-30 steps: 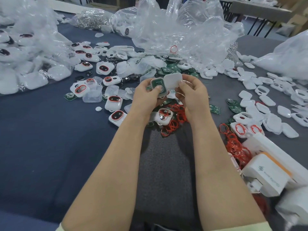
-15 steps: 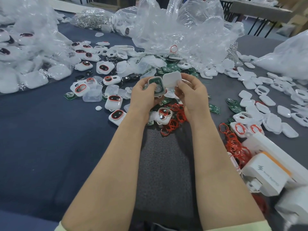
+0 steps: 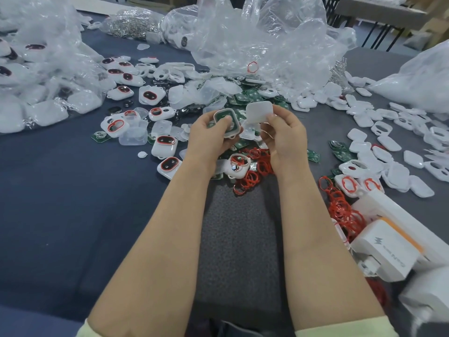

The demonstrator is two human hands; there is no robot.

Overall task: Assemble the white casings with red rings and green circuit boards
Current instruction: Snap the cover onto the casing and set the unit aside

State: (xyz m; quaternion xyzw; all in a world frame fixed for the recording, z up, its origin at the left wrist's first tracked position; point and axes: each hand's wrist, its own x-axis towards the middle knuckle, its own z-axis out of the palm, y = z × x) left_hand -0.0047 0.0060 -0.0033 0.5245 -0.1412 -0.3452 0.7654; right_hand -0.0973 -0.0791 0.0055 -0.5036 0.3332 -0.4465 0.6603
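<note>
My left hand (image 3: pixel 209 137) grips a white casing half (image 3: pixel 228 122) with a green circuit board seated inside it; my thumb presses on the board. My right hand (image 3: pixel 283 135) pinches a plain white casing cover (image 3: pixel 258 111) just to the right of it, a small gap between the two parts. Below the hands lie loose red rings (image 3: pixel 255 171) and another casing with a red ring (image 3: pixel 237 165). Green circuit boards (image 3: pixel 245 97) are heaped behind the hands.
Finished casings with red rings (image 3: pixel 165 145) lie at left on the dark cloth. White covers (image 3: pixel 388 142) spread to the right, more red rings (image 3: pixel 342 210) and white boxes (image 3: pixel 386 249) at lower right. Crumpled clear plastic bags (image 3: pixel 262 40) fill the back.
Both hands have risen slightly and drifted left. The cover in my right hand has tilted and moved a little apart from the casing half in my left.
</note>
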